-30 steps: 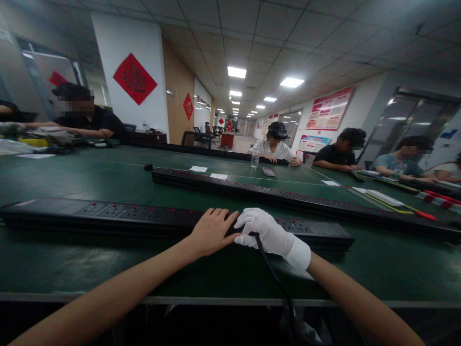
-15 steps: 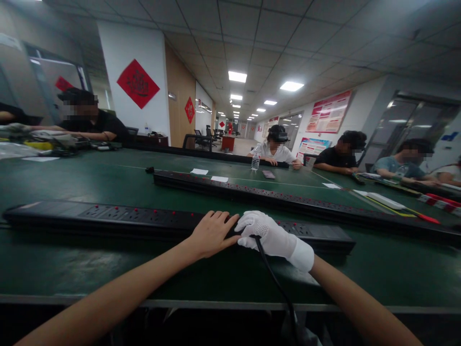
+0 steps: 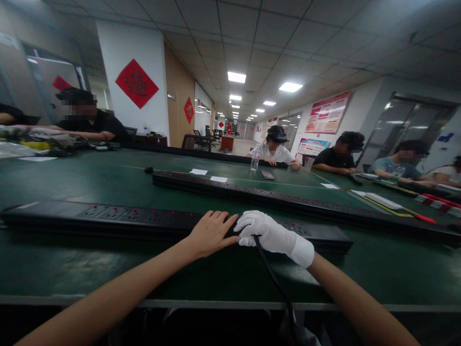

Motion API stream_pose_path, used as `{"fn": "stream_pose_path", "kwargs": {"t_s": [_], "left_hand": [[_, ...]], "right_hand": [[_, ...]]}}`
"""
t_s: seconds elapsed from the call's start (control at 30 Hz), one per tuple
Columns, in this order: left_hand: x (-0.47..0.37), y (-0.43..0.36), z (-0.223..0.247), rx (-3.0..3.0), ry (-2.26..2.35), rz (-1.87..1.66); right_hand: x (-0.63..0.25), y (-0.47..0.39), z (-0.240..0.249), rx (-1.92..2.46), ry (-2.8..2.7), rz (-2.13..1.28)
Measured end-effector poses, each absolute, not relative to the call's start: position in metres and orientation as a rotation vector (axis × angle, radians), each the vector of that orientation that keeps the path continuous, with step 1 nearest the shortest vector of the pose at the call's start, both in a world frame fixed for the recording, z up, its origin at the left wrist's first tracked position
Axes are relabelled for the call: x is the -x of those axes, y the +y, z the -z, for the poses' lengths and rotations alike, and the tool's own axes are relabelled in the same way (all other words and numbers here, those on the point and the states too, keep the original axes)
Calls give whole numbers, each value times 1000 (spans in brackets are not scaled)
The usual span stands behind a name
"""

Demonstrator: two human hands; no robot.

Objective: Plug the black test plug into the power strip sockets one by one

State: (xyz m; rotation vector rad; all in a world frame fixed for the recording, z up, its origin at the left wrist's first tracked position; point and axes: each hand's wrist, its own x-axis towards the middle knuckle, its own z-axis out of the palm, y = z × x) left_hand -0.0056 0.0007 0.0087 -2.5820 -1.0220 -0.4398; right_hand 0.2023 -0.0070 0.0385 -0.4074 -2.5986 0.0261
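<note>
A long black power strip [image 3: 137,222] with sockets and red dots lies across the green table [image 3: 108,269] in front of me. My bare left hand [image 3: 211,234] rests on its middle, fingers apart and laid over the top. Just right of it, my right hand [image 3: 264,230], in a white dotted glove, has its fingers curled at the strip. A black cable [image 3: 272,271] comes out from under the gloved palm and runs down over the table's front edge. Whatever is under the glove, a plug perhaps, is hidden.
A second long strip [image 3: 273,194] lies behind the first. Farther back are white paper pieces [image 3: 198,171], a water bottle [image 3: 255,159] and another dark bar [image 3: 201,153]. Several people sit around the table, with tools and cables at left and right.
The view has shifted very slightly. Both hands stay in the same place on the strip, and the cable has not visibly moved.
</note>
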Motion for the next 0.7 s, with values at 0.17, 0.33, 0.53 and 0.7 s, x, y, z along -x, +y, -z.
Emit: {"fn": "stream_pose_path", "kwargs": {"t_s": [0.17,0.33,0.53,0.7], "left_hand": [[6,2,-9,2605,-1019,433],[5,1,-10,2605,-1017,417],[5,0,-11,2602,-1009,427],[5,0,-11,2600,-1031,428]], "right_hand": [[-201,-6,-34,443,-2557,-52],[-200,-5,-32,421,-2529,-116],[-198,-8,-35,439,-2534,-55],[-197,-8,-30,445,-2472,-78]]}}
